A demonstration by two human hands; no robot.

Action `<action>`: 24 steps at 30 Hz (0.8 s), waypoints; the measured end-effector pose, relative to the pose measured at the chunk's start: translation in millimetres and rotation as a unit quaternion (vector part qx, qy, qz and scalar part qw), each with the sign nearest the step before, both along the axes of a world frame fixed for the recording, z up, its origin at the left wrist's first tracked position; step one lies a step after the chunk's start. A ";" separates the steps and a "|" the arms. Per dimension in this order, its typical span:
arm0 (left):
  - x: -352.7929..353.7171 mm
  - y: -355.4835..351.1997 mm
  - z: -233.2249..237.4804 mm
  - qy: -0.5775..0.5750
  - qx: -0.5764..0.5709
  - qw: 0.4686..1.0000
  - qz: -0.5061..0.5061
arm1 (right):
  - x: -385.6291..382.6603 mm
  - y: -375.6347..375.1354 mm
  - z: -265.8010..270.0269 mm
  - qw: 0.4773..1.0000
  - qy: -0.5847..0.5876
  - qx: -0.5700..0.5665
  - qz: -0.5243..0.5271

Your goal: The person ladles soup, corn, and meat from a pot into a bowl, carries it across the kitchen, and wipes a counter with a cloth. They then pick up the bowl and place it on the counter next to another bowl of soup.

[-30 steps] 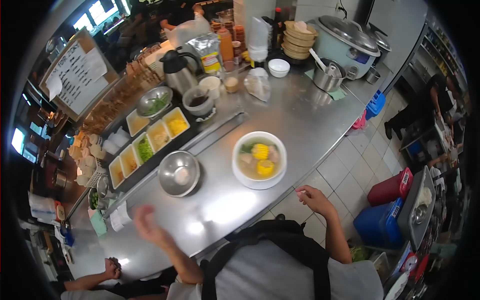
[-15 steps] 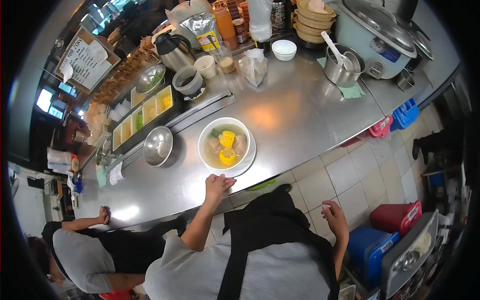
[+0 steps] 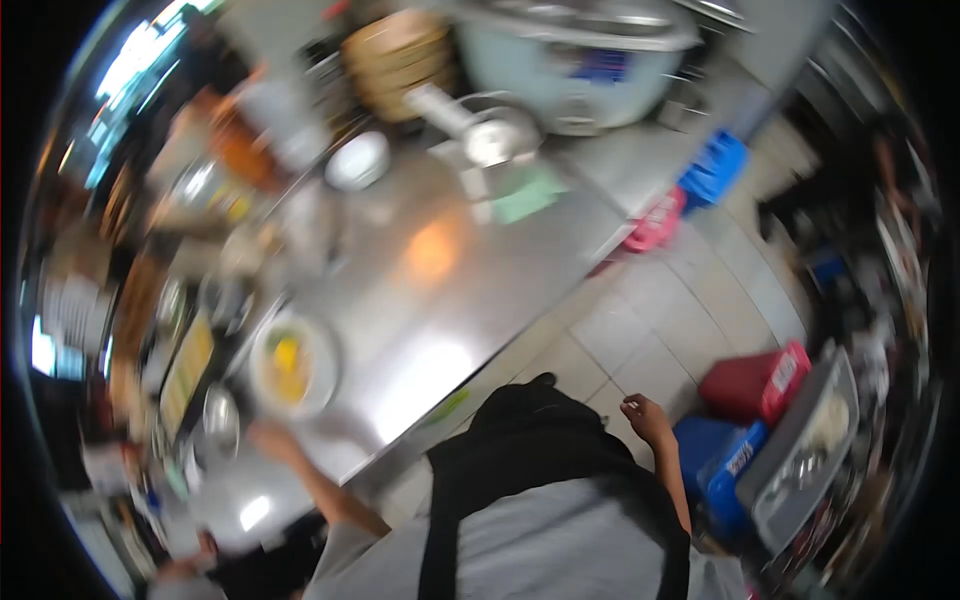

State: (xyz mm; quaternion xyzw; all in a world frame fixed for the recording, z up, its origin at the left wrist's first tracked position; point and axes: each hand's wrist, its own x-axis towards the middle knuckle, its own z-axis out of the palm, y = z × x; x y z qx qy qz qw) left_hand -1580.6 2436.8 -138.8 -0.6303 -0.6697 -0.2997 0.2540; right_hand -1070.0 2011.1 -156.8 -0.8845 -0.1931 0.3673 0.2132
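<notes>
A white bowl of soup with yellow corn pieces [image 3: 287,357] stands on a white plate [image 3: 326,385] on the steel counter. My left hand [image 3: 275,440] is just below the plate's near edge, its fingers smeared by motion; whether it touches the plate cannot be made out. Off the counter, over the floor, my right hand [image 3: 648,418] hangs at my side with loosely bent fingers and nothing visible in it. A small steel bowl [image 3: 221,418] lies to the left of my left hand.
Behind the counter [image 3: 400,310] stand a large rice cooker [image 3: 590,75], a steel pot [image 3: 515,125] with a white-handled scoop, and a small white bowl [image 3: 358,162]. Red [image 3: 755,380] and blue bins [image 3: 715,470] and a grey tub [image 3: 800,460] stand at right. Another person is at lower left.
My view has swung to the right and blurred, so the counter things appear further left. My left hand stays near the plate; my right hand still hangs at my side.
</notes>
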 end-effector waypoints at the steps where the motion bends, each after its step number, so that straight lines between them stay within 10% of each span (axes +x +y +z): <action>1: 67.2 -8.2 63.6 -0.057 -0.006 0.996 0.073 | 14.2 -15.5 -3.1 0.999 -0.001 -0.008 -0.037; 4: 210.3 7.5 130.5 -0.152 0.141 0.968 -0.142 | 48.5 -51.9 -7.9 0.992 -0.023 -0.059 -0.110; 12: 574.3 -141.7 152.0 -0.120 -0.147 0.693 -0.695 | 102.5 -132.0 -41.1 0.963 0.009 0.022 -0.267; 16: 690.8 -249.0 127.4 -0.193 -0.353 0.546 -0.735 | 158.0 -177.6 -57.9 0.948 0.075 0.051 -0.306; 24: 886.6 -325.6 150.3 -0.121 -0.328 0.498 -0.794 | 366.3 -265.6 -15.1 0.936 -0.081 0.048 -0.341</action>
